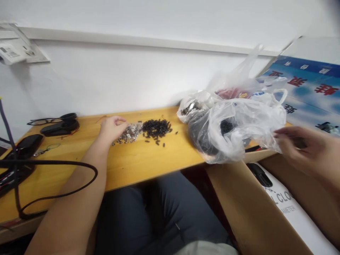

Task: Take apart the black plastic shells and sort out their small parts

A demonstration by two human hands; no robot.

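Observation:
My left hand point(113, 128) rests at the left edge of a pile of small shiny metal parts point(132, 132) on the yellow table point(148, 161). Its fingers are drawn together, and whether they hold anything is too small to tell. Right beside the metal parts lies a pile of small black pieces point(156, 128). At the right, my right hand point(302, 145) pinches the edge of a clear plastic bag point(239, 124) with dark contents. A smaller white bag point(195, 104) with metal parts stands behind it.
Glasses point(45, 121), black cases point(60, 127) and a black cable point(53, 162) are at the left. An open cardboard box point(239, 198) stands below the table's right end. A blue printed box point(313, 88) is at the back right, and a wall socket point(29, 49) at the upper left.

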